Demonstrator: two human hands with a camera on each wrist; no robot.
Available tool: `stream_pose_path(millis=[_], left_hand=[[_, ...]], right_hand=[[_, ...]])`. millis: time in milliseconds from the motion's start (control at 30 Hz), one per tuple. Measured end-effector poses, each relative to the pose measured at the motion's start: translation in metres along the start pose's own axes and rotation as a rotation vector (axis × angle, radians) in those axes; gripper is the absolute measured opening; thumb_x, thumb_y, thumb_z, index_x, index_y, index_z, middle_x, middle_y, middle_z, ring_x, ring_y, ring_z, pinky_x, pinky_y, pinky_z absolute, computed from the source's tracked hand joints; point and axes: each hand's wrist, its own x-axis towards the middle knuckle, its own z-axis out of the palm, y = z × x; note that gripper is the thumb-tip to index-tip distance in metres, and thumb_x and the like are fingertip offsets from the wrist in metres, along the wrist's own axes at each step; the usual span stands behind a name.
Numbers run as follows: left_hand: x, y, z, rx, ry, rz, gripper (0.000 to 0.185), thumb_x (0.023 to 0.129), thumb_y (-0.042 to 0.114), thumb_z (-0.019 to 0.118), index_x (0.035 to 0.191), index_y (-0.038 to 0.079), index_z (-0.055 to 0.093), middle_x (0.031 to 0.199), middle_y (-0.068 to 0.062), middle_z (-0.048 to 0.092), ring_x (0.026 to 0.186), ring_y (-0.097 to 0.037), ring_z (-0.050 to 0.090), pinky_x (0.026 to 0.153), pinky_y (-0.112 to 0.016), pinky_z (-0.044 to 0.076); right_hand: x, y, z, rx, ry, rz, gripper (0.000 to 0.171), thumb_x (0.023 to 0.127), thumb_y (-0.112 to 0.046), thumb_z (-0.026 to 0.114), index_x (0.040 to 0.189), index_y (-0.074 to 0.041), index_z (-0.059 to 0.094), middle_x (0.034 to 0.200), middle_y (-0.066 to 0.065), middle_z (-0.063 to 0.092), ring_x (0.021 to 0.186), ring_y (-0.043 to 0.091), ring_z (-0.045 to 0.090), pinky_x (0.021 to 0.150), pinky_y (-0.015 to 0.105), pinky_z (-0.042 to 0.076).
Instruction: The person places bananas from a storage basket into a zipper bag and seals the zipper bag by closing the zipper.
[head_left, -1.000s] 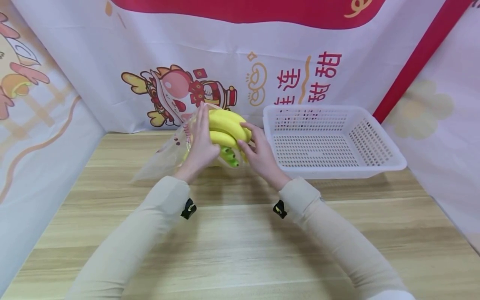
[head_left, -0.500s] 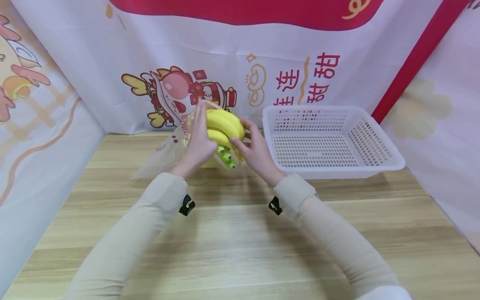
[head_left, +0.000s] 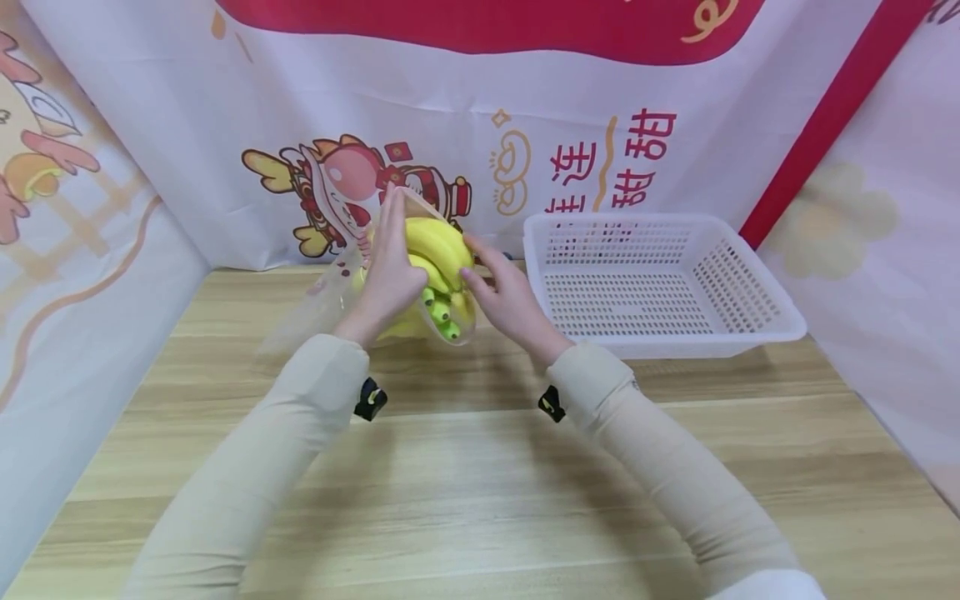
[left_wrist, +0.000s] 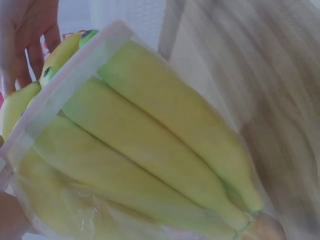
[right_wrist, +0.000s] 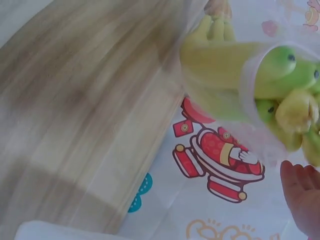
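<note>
Here, left hand [head_left: 387,283] grips bag [head_left: 330,290], extended right hand [head_left: 513,298] touches bananas [head_left: 441,248]; backdrop [head_left: 450,100] reads “甜甜”.

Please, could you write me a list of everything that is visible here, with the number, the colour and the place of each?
bananas: several, exact count unclear, yellow with some green ends, between the hands, partly in the bag
plastic bag: 1, clear with a pale rim, around the bananas, some ends showing at its mouth
basket: 1, white, on the table at the right
table: 1, light wood, under the basket
printed cloth: sheet count unclear, mostly white with red, behind and beside the table
black wrist pieces: 2, black, one at each wrist
sleeves: 2, beige, on the forearms
left hand: 1, bare, holding the bag
right hand: 1, bare, at the bananas
</note>
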Motion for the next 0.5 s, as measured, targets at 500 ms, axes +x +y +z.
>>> stream_pose_path(millis=[500], left_hand=[[0.002,0.012,-0.012,-0.083,-0.044,0.023,0.107,0.064,-0.018,0.043,0.155,0.019,-0.002,0.161,0.010,-0.012,0.149,-0.012,-0.008,0.123,-0.043,0.008]], right_hand=[[0.005,-0.001,-0.013,-0.173,0.017,-0.029,0.039,0.093,0.001,0.051,0.132,-0.003,0.055,0.135,0.013,0.057,0.113,0.027,0.060,0.097,0.034,0.051]])
